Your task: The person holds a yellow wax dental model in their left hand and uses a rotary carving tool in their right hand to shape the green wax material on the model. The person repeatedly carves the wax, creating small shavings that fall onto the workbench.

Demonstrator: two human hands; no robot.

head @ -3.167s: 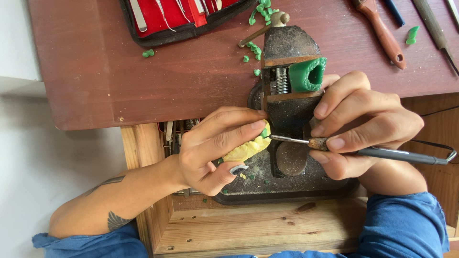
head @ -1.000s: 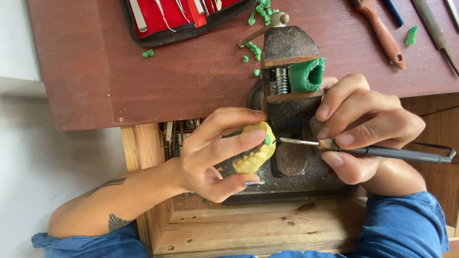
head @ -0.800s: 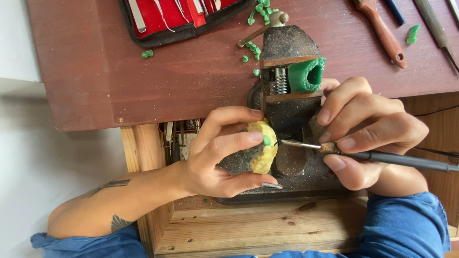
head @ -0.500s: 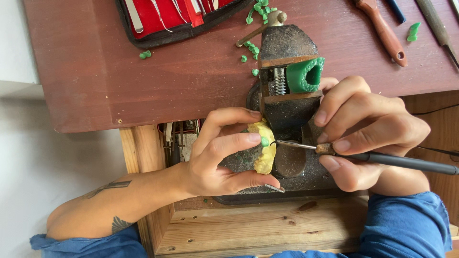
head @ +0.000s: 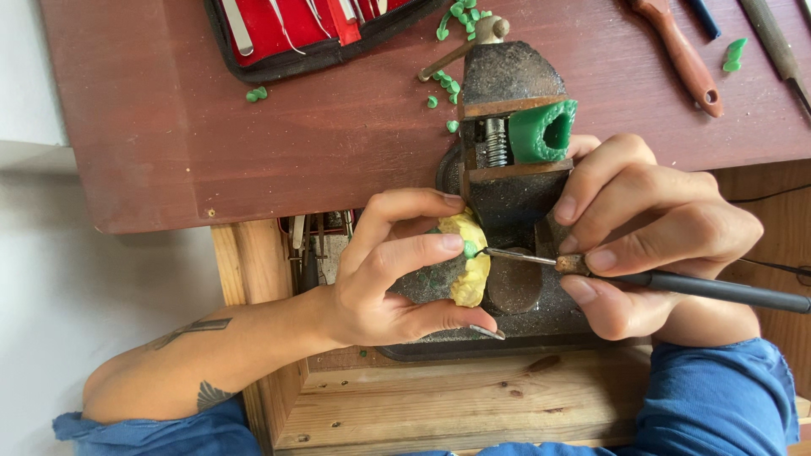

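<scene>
I saw left hand (head: 384, 274) clamped round yellow piece (head: 469, 272); right hand (head: 646, 236) pinched pen tool (head: 667, 283), tip touching green wax dab (head: 470, 249). Wax application partly done, judging by small dab.

The left hand (head: 380, 274) covers most of the yellow lump (head: 467, 270), so only its right face shows, and what the dark mass under the fingers is cannot be told. The right hand (head: 650, 241) hides the middle of the thin tool (head: 591, 268), whose dark handle runs off the right edge. The red tool case (head: 312, 29) is cut by the far edge, as are the wooden-handled tool (head: 680, 55) and the file (head: 773, 42). Both blue sleeves (head: 718, 397) leave the near edge. The items in the gap under the table (head: 135, 143) are too dim to identify.
</scene>
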